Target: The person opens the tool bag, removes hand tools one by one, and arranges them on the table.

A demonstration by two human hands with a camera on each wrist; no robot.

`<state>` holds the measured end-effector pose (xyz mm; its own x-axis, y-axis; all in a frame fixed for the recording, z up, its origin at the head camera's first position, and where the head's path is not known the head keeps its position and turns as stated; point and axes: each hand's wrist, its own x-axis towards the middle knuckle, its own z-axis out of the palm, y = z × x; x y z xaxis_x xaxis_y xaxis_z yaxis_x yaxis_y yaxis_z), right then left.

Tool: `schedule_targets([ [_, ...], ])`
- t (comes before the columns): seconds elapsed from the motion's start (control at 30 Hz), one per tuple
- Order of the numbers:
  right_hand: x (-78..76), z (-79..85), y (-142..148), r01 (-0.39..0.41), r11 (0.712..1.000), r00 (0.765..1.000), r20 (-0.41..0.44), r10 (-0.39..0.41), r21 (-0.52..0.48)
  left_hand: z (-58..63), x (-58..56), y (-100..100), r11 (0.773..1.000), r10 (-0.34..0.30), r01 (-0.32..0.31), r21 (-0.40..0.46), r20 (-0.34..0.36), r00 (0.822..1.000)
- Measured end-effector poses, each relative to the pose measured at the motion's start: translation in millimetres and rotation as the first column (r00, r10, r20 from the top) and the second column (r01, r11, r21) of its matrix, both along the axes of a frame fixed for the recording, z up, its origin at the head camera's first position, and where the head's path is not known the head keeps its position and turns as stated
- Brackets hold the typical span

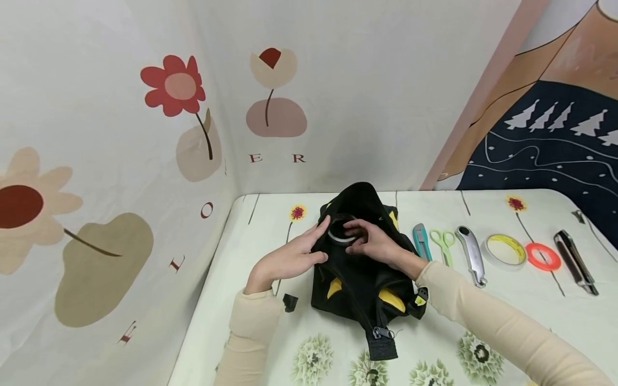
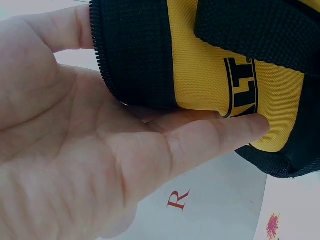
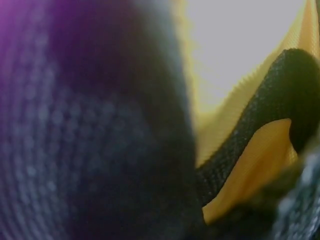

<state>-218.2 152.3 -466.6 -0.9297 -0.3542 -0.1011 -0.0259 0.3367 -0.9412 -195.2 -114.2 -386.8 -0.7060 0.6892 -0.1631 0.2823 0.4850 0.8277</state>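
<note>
A black and yellow tool bag (image 1: 338,292) stands unzipped at the table's middle, its zip end toward me. My left hand (image 1: 294,257) holds the bag's left side wall: in the left wrist view, fingers (image 2: 200,142) stretch along the yellow outside while the thumb passes behind the zipped edge. Within the bag's mouth, my right hand (image 1: 374,244) grips the right side of a dark roll of tape (image 1: 339,236) with a pale rim. Fingers and thumb curl over that side. The right wrist view is filled by blurred dark cloth and yellow fabric (image 3: 250,175), and the hand is hidden there.
Right of the bag lie a teal utility knife (image 1: 421,242), green scissors (image 1: 445,245), a silver folding knife (image 1: 470,254), a clear tape roll (image 1: 488,257), a red tape roll (image 1: 543,265) and a dark cutter (image 1: 576,261). A printed cloth wall (image 1: 338,161) rises behind the table.
</note>
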Motion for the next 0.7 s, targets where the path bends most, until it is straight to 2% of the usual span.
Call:
schedule_targets([
  [0.2, 0.2, -0.5, -0.6, 0.011, 1.000, 1.000, 0.027, -0.011, 0.022, -1.1, -0.2, 0.1, 1.000, 0.001, -0.001, 0.004, -0.002, 1.000],
  [0.4, 1.5, 0.3, 0.8, 0.035, 0.996, 0.999, -0.012, -0.035, 0.085, -3.0, -1.2, 0.4, 1.000, 0.001, -0.001, -0.006, -0.007, 1.000],
  [0.53, 2.9, 0.3, 1.8, 0.027, 0.996, 1.000, -0.012, -0.026, 0.082, -2.9, -1.0, 0.0, 1.000, 0.008, -0.008, -0.014, -0.007, 1.000],
  [0.6, 4.0, -1.3, 1.7, 0.024, 0.997, 0.999, -0.036, -0.022, 0.068, -2.8, -0.8, -0.5, 1.000, 0.009, -0.010, -0.017, -0.007, 1.000],
  [0.7, 6.6, -6.0, -0.7, 0.043, 0.995, 0.991, -0.127, -0.032, 0.092, -1.8, -0.4, -1.7, 1.000, 0.007, -0.007, -0.015, -0.007, 1.000],
])
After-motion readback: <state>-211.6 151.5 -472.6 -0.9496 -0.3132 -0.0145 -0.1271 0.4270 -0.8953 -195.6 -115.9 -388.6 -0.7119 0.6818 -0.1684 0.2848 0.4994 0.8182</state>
